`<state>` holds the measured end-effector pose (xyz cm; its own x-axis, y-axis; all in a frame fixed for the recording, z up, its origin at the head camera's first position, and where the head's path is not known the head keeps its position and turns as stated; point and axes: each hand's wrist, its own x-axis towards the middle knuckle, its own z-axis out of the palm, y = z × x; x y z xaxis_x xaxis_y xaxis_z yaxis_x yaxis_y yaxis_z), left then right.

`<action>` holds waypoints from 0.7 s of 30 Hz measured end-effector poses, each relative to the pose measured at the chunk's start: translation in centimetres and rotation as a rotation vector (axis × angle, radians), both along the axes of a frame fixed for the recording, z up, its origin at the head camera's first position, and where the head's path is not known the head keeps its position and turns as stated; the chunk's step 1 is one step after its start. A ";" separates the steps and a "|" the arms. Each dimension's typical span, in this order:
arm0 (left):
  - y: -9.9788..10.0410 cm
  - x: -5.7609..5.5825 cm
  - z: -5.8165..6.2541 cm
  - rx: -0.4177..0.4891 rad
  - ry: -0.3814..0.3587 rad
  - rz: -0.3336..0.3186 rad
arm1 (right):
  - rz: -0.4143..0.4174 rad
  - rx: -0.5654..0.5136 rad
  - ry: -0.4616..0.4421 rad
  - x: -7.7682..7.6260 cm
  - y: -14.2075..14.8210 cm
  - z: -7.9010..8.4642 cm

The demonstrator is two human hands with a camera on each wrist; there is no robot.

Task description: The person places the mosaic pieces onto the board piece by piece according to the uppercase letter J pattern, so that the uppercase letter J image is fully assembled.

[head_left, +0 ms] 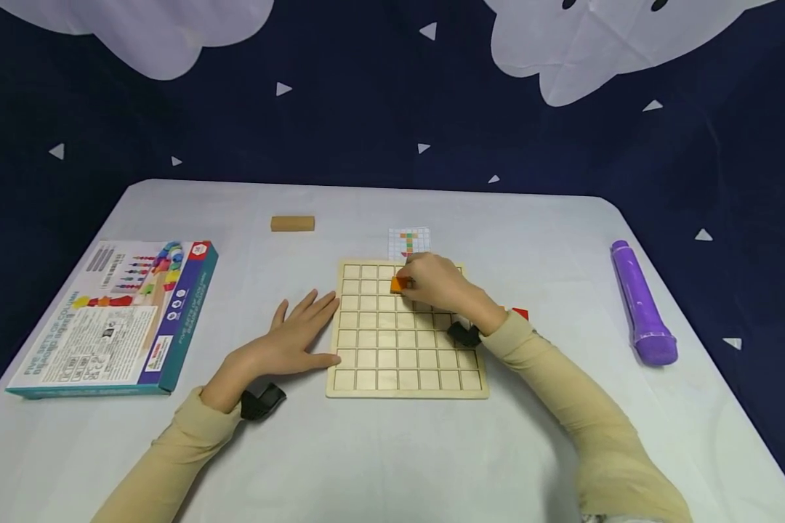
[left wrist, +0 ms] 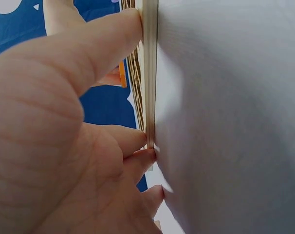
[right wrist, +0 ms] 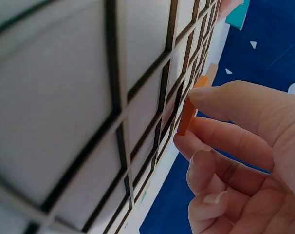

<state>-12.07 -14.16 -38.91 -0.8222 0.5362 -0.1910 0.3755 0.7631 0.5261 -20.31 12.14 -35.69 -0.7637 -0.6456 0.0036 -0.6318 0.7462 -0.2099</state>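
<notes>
A wooden grid board [head_left: 366, 359] lies on the white table, its squares marked off by dark grooves. My right hand [head_left: 435, 280] is over the board's far part and pinches an orange square tile [head_left: 397, 285] between thumb and fingers. In the right wrist view the tile [right wrist: 188, 109] is seen edge-on, close over the grid. My left hand [head_left: 297, 338] has its fingers spread, with thumb and fingertips right at the board's left edge. The left wrist view shows the thumb and fingers against the board's side [left wrist: 150, 73].
Behind the board lies a pattern card [head_left: 408, 240] with coloured squares. A tan block [head_left: 292, 224] is at the back left, a printed box [head_left: 118, 319] at the left. A purple cylinder [head_left: 641, 305] lies at the right. Something red [head_left: 520, 313] shows beside the right sleeve.
</notes>
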 end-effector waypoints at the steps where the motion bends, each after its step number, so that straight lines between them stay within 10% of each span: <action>1: 0.0 0.0 0.0 0.000 0.000 0.002 | 0.007 0.000 -0.009 -0.1 -0.2 0.0; 21: -0.1 0.1 -0.1 0.006 0.003 0.007 | 0.037 -0.003 -0.057 -0.6 -1.5 -0.3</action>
<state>-12.00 -14.25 -39.03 -0.8265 0.5315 -0.1852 0.3715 0.7624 0.5299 -20.88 10.62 -35.99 -0.7385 -0.6733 -0.0370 -0.6458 0.7220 -0.2483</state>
